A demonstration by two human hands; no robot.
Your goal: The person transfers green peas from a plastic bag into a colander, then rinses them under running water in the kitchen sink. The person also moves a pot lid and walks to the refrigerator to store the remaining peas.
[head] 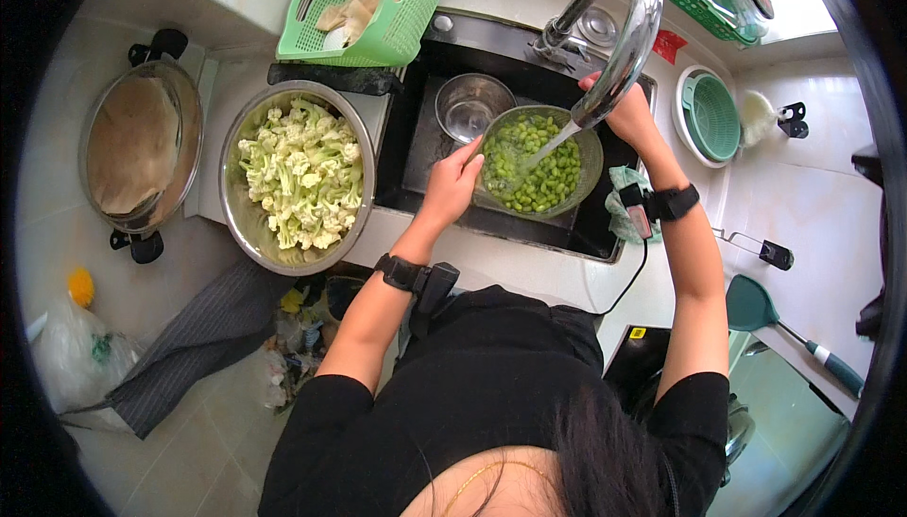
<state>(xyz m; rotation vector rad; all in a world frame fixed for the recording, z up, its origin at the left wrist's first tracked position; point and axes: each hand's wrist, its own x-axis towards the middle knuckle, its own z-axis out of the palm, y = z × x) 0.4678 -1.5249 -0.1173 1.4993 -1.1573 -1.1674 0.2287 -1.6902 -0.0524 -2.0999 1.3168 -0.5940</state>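
Observation:
My left hand (pixel 452 187) grips the rim of a see-through bowl (pixel 589 162) over the sink, thumb on the near side. Shelled green beans (pixel 542 187) lie in it under water. A stream runs into them from the curved chrome faucet (pixel 641 28). My right hand (pixel 623 113) is raised behind the faucet's spout, which hides part of it. Its fingertips show left of the spout, near the faucet's base; whether they hold a handle cannot be seen. A small steel bowl (pixel 473 118) stands in the dark sink (pixel 425 177), behind my left hand.
A large steel bowl of cauliflower florets (pixel 301 177) stands left of the sink. Behind it is a green plastic basket (pixel 404 31). A green cloth (pixel 627 194) lies at the sink's right edge; nested colanders (pixel 712 120) and a green spatula (pixel 752 303) are farther right.

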